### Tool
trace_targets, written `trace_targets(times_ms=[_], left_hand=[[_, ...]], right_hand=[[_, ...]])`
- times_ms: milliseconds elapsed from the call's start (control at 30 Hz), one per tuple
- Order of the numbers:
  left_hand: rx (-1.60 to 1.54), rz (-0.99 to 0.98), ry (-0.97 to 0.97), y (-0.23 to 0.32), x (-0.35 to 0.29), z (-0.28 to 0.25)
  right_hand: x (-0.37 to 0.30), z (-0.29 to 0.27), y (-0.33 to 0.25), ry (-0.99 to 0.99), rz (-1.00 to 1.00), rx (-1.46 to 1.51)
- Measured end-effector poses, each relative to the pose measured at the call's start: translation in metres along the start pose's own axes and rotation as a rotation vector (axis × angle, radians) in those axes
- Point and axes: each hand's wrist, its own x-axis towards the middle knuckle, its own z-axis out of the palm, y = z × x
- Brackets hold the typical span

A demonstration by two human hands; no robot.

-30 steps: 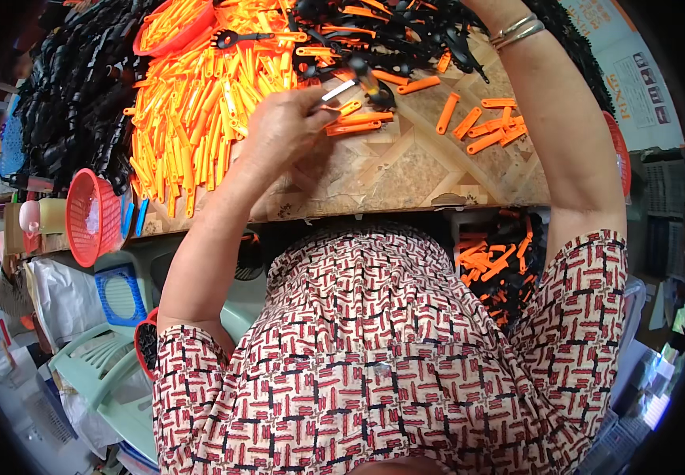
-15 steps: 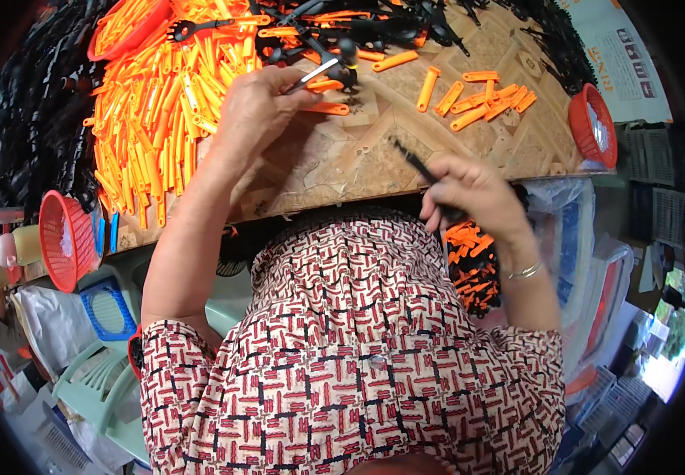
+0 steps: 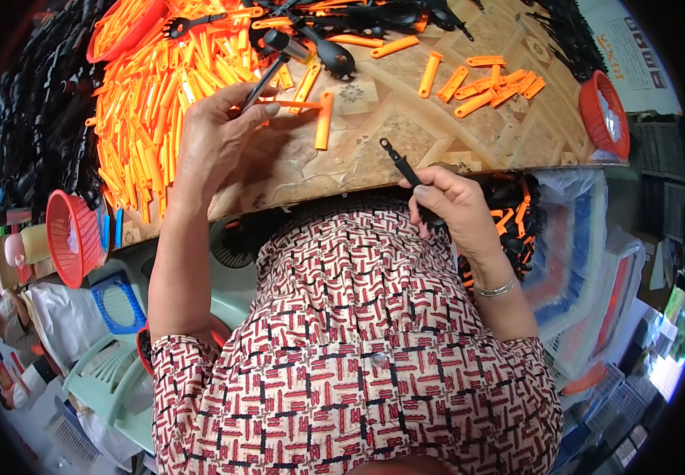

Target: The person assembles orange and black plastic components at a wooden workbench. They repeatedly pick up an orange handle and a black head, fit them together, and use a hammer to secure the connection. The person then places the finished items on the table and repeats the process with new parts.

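Observation:
My left hand, above the table's left part, closes round the handle of a small hammer, whose head is black with a yellowish end. An orange handle sleeve reaches out from beside its fingers; whether they grip it too, I cannot tell. Another orange sleeve stands against its tip. At the table's front edge my right hand grips a black kitchen utensil by its shaft, the holed end pointing up and left; its other end is hidden by the hand.
A big heap of orange sleeves covers the table's left side, black utensils beyond it. A black spoon lies near the hammer. More loose sleeves lie right. Red baskets sit at both ends. Finished-looking orange-and-black pieces lie below the edge.
My left hand has drawn back left with the hammer. An orange sleeve now stands out in front of it. The black utensil in my right hand has shifted slightly left.

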Motion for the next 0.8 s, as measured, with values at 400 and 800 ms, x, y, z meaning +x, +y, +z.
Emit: trace_targets(times_ms=[400,800], left_hand=[[-0.068,-0.007,0.392,-0.032,-0.049,-0.029],[0.482,-0.034,0.365,-0.023,-0.055,-0.027]], right_hand=[[0.018,0.011,-0.013,0.268,-0.517,-0.61],[0.046,0.028,-0.021,0.18,-0.686,-0.748]])
